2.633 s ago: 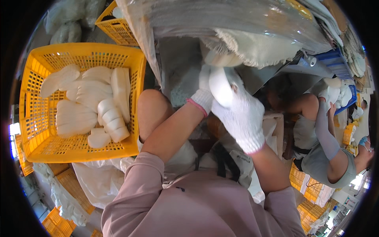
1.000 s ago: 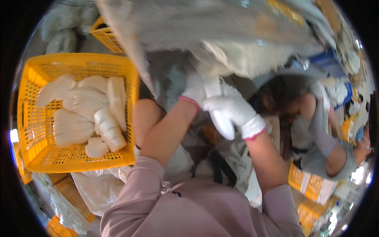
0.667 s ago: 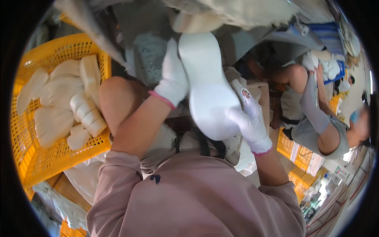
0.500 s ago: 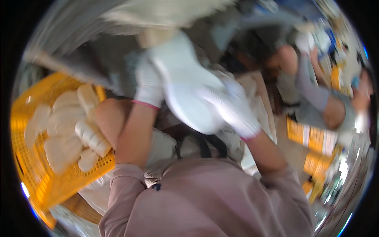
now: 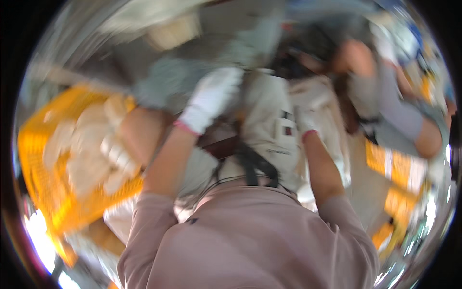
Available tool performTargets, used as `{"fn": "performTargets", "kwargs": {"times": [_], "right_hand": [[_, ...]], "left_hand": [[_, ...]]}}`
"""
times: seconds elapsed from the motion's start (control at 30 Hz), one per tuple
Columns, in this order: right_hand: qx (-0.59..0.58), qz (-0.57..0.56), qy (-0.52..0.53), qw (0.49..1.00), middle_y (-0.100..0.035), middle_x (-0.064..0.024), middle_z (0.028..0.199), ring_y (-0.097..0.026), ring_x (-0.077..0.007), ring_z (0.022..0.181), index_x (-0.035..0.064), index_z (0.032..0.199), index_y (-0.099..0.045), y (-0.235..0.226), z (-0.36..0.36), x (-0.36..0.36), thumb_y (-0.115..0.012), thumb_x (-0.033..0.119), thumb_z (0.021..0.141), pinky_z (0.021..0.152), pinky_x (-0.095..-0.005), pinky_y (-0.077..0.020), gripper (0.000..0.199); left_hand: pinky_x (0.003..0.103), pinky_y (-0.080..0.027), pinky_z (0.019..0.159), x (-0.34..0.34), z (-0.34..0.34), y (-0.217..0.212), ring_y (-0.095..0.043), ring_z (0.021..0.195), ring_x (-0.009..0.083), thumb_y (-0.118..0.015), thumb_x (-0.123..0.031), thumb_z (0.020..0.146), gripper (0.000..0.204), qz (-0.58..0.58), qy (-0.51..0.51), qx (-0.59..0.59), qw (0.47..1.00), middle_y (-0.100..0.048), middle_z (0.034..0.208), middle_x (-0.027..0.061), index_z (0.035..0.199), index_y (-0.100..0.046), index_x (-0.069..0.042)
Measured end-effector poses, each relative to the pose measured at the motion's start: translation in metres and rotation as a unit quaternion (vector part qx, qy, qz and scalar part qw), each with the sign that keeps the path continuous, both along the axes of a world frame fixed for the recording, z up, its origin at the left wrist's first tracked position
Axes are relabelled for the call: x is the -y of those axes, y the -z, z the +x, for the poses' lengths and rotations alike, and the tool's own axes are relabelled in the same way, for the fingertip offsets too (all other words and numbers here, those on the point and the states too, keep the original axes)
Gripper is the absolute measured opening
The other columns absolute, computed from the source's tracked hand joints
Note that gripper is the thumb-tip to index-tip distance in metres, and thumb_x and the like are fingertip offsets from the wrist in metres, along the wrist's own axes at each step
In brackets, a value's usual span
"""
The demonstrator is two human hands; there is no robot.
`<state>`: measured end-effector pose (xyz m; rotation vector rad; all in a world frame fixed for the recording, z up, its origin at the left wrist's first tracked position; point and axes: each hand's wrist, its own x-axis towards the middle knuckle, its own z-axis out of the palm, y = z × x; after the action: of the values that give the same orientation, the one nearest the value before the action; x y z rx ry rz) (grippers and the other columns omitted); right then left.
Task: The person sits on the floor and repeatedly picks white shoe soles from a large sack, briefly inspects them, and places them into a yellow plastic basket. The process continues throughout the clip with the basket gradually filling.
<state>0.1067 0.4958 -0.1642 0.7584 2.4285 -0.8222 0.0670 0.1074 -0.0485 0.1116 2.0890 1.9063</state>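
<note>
The whole view is smeared by motion blur, so fine detail is lost. In the centre, the left hand [image 5: 210, 98], in a white glove with a pink cuff, reaches up and rests against the upper left edge of a white insole-shaped piece [image 5: 270, 127] that stands roughly upright in the middle of the frame, dark marks on its face. The right hand [image 5: 304, 121], also white-gloved with a pink cuff, lies against the piece's right edge just right of centre. Both seem to have the piece between them, but the blur hides the fingers, so whether either grip is closed around it cannot be told.

At the left of the frame sits a yellow plastic basket [image 5: 41, 159] with a latticed wall, and in it lies a pile of pale pieces [image 5: 91, 149] of like shape, stacked loosely. The basket rests beside the person's bare knee [image 5: 139, 139]; what carries it is not clear. The pink sleeves and shirt [image 5: 250, 241] fill the lower middle, with dark straps [image 5: 250, 166] hanging at the chest.

At the upper right another person [image 5: 399, 111] in grey sleeves is bent over, well apart from the hands. More yellow crates [image 5: 392, 168] show at the right edge. The upper part of the frame is a pale grey blur of bags or sheeting.
</note>
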Motion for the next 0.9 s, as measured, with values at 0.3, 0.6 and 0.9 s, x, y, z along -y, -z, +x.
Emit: {"fn": "performTargets", "kwargs": {"times": [0.3, 0.6, 0.9], "right_hand": [[0.084, 0.079, -0.187, 0.976, -0.074, -0.0265, 0.119, -0.071, -0.0358, 0.104, -0.0042, 0.136, -0.067, 0.012, -0.057, -0.081, -0.058, 0.041, 0.105, 0.095, -0.0433, -0.057, 0.055], [-0.228, 0.234, -0.595, 0.734, -0.072, -0.0252, 0.13, -0.072, -0.0357, 0.111, -0.0029, 0.138, -0.066, -0.092, -0.026, -0.005, -0.062, 0.027, 0.107, 0.099, -0.0448, -0.0558, 0.043], [-0.174, -0.386, -0.414, 0.806, -0.074, -0.016, 0.129, -0.073, -0.0239, 0.109, -0.0065, 0.139, -0.066, -0.227, 0.074, 0.306, -0.078, 0.006, 0.096, 0.099, -0.0349, -0.0579, 0.047]], "left_hand": [[0.046, -0.056, 0.088, 0.227, 0.204, -0.062, -0.067, 0.103, 0.0384, -0.074, -0.026, 0.091, 0.022, -0.583, -0.364, -0.065, 0.723, -0.07, 0.104, 0.0145, 0.103, -0.07, -0.009], [0.048, -0.057, 0.095, 0.398, 0.217, 0.048, -0.071, 0.108, 0.0392, -0.079, -0.038, 0.087, 0.044, -0.586, -0.101, 0.173, 0.785, -0.074, 0.116, 0.0207, 0.112, -0.071, -0.003], [0.048, -0.057, 0.086, 0.395, 0.302, -0.045, -0.071, 0.097, 0.0393, -0.077, -0.021, 0.085, 0.024, -0.476, -0.268, 0.097, 0.832, -0.072, 0.095, 0.0175, 0.103, -0.068, -0.006]]}}
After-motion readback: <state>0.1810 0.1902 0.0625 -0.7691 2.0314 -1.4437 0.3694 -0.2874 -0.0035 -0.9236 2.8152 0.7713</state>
